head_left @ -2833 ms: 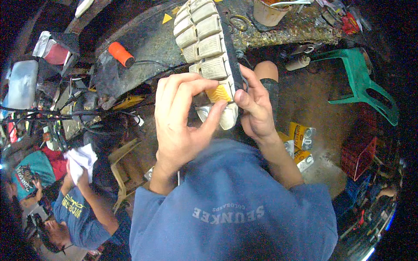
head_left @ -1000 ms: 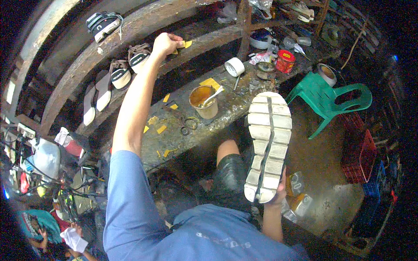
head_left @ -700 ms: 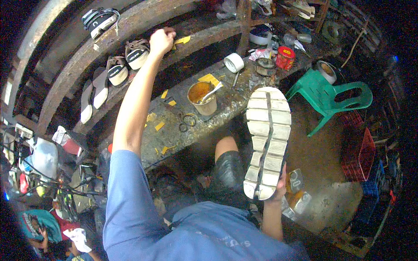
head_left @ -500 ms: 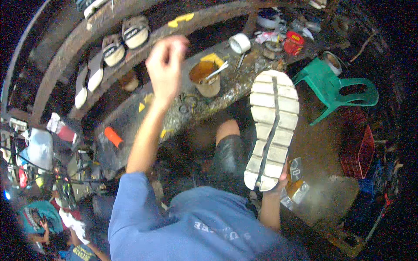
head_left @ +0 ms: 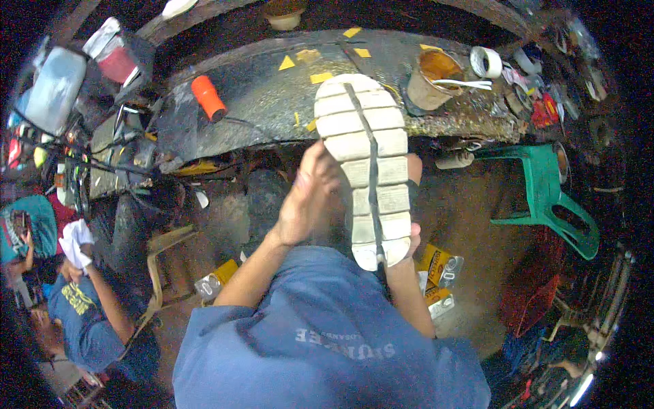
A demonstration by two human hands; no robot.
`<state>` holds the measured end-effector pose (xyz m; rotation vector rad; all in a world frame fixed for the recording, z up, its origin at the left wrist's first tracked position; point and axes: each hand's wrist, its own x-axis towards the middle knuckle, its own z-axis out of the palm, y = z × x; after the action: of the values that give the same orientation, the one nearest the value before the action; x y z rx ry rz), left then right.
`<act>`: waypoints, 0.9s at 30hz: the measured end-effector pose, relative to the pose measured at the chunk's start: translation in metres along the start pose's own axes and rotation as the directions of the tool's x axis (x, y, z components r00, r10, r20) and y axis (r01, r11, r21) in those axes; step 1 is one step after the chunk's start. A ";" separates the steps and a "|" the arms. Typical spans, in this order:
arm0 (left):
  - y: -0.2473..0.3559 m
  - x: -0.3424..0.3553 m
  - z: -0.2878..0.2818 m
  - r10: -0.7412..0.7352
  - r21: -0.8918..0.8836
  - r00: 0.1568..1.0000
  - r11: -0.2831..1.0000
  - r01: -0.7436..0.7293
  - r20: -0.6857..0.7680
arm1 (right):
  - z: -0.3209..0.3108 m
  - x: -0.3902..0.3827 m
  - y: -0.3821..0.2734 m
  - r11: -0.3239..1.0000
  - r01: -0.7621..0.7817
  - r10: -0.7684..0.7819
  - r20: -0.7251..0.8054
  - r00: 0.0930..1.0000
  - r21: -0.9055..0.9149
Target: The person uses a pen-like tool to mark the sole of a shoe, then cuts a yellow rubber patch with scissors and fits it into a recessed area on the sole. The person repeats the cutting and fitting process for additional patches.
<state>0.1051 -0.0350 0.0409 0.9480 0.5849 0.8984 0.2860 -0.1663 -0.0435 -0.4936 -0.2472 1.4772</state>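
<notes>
A shoe (head_left: pixel 388 142) is held sole up in front of me. Its white sole has cross grooves and a dark line running lengthwise; the upper is mostly hidden beneath. My right hand (head_left: pixel 413 240) grips it from below at the near end, with only some fingers showing at the edge. Beside the shoe's left edge is my left hand (head_left: pixel 308 194), its fingers loosely bent and slightly blurred. Whether those fingertips touch the shoe is unclear. Past the shoe, a tub of brown paste (head_left: pixel 430 92) with a white-handled tool across its rim stands on the workbench (head_left: pixel 252 102).
On the bench are an orange cylinder (head_left: pixel 208 98), yellow scraps (head_left: pixel 287 63) and a white tape roll (head_left: pixel 486 63). A green plastic stool (head_left: pixel 538 184) and a red crate (head_left: pixel 535 290) stand right. Yellow boxes (head_left: pixel 436 266) lie below. Left, a person (head_left: pixel 85 317) holds white cloth.
My left hand has come down from above the bench to the shoe's left side. The shoe has shifted left, and the view has turned leftward along the bench.
</notes>
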 end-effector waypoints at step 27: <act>-0.006 0.097 -0.075 0.523 0.966 0.816 -0.197 -0.166 0.247 | 0.008 -0.034 -0.046 0.946 0.309 -0.316 0.055 0.947 0.101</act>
<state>0.1007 0.0790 -0.0042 2.6213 1.3657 1.0160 0.3201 -0.1999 -0.0109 -0.3119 -0.2987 1.1900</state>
